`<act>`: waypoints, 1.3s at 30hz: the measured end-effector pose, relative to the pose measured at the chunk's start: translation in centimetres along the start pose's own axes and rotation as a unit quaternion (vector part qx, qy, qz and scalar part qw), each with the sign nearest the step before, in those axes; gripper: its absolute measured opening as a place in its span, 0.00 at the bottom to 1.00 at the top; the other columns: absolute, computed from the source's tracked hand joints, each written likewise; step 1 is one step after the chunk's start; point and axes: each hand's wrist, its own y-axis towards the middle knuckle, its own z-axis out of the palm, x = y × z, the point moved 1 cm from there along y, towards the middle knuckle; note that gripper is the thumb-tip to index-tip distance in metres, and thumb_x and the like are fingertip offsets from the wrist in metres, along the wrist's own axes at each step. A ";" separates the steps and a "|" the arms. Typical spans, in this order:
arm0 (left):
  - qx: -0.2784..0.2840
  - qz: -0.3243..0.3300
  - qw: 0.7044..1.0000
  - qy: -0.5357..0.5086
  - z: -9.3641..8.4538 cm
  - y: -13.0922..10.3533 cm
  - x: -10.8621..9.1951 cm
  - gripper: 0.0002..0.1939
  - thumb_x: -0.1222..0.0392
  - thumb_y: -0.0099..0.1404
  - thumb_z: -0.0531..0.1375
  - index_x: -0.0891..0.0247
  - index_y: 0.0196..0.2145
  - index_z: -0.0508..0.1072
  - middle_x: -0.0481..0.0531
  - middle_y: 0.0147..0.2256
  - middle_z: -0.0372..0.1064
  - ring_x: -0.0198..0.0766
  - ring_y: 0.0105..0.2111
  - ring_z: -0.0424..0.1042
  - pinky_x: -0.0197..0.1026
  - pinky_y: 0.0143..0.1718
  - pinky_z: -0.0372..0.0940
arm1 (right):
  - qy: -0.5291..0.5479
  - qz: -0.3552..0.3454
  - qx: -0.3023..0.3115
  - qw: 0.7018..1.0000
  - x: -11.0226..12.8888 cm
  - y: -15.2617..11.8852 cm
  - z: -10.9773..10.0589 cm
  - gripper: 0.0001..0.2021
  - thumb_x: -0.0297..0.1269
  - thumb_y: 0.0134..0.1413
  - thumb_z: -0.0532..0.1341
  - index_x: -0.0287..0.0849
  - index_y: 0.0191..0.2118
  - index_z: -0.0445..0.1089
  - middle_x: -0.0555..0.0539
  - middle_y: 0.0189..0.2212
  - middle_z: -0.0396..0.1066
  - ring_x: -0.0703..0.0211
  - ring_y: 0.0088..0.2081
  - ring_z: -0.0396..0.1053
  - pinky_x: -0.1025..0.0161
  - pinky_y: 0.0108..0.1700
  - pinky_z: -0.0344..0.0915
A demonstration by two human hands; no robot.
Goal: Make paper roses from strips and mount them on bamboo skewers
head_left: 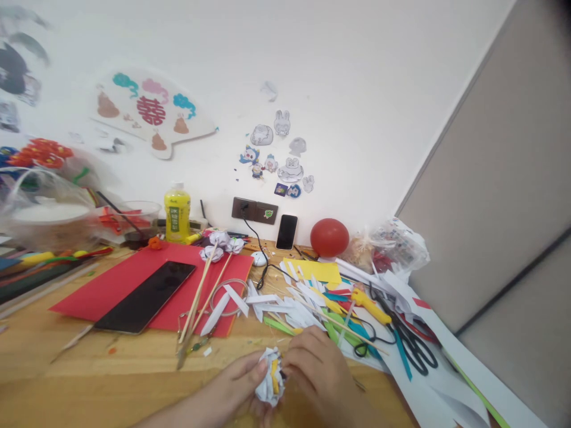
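A crumpled white paper flower [266, 383] with a yellow strip in its middle is held above the table's front edge. My left hand [238, 386] is closed round its left side and underneath, the thumb pressed on the paper. My right hand [314, 362] is at its right side, fingers bent together against the flower's edge; something small and dark shows by the fingertips, too small to name. Behind the hands lie many loose white paper strips [294, 309], with green, yellow and blue ones among them.
Red paper [98, 285] bears a black tablet [147, 297] and stick-mounted white paper flowers [218, 244]. On the right are a yellow glue gun [370, 304], black scissors [414, 348] and white sheets. A phone [286, 232], red balloon [329, 238] and yellow bottle [177, 213] stand by the wall.
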 end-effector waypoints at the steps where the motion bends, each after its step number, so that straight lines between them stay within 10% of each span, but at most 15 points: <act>1: 0.006 -0.005 1.000 0.000 0.0 -0.1 0.0 0.15 0.46 0.57 0.60 0.61 0.31 0.75 0.49 0.25 0.71 0.34 0.22 0.68 0.35 0.25 0.63 | 0.032 0.033 0.002 0.999 -0.1 0.1 -0.1 0.15 0.36 0.64 0.48 0.40 0.28 0.66 0.49 0.25 0.68 0.61 0.30 0.62 0.65 0.32 0.60; 8: 0.029 -0.021 0.999 -0.002 0.6 -0.4 -0.5 0.18 0.44 0.56 0.60 0.62 0.33 0.76 0.51 0.27 0.72 0.34 0.23 0.67 0.36 0.26 0.62 | 0.144 0.124 0.041 0.981 -0.2 0.2 -0.1 0.16 0.44 0.61 0.52 0.42 0.27 0.67 0.51 0.25 0.68 0.62 0.32 0.64 0.66 0.34 0.61; 14: -0.015 0.005 0.998 -0.060 1.1 -0.4 -1.5 0.14 0.48 0.56 0.62 0.60 0.35 0.77 0.47 0.26 0.69 0.30 0.25 0.63 0.31 0.27 0.58 | 0.153 0.165 -0.074 0.972 -0.9 -0.1 -0.3 0.13 0.43 0.60 0.53 0.42 0.29 0.67 0.50 0.26 0.66 0.62 0.31 0.66 0.65 0.33 0.62; 21: -0.018 0.000 0.997 -0.077 1.1 -0.7 -2.0 0.27 0.53 0.46 0.70 0.49 0.46 0.73 0.49 0.43 0.71 0.41 0.44 0.66 0.37 0.41 0.59 | 0.081 0.094 -0.095 0.988 0.2 0.4 -1.2 0.12 0.41 0.61 0.53 0.42 0.32 0.68 0.50 0.27 0.69 0.62 0.32 0.66 0.65 0.34 0.62; 31: 0.036 0.055 0.992 -0.104 1.4 -0.5 -2.1 0.26 0.60 0.45 0.71 0.55 0.43 0.71 0.51 0.41 0.70 0.41 0.42 0.67 0.43 0.46 0.55 | 0.018 0.062 -0.114 0.991 0.8 0.2 -1.0 0.09 0.34 0.59 0.54 0.42 0.29 0.67 0.49 0.25 0.69 0.61 0.29 0.65 0.64 0.30 0.62; 39: -0.033 0.032 0.991 -0.126 1.3 -0.7 -1.8 0.12 0.56 0.54 0.66 0.54 0.37 0.71 0.46 0.36 0.70 0.37 0.37 0.68 0.41 0.45 0.57 | -0.034 -0.005 -0.116 0.993 1.0 0.2 -0.2 0.09 0.28 0.59 0.52 0.40 0.30 0.67 0.47 0.25 0.70 0.61 0.30 0.66 0.64 0.30 0.63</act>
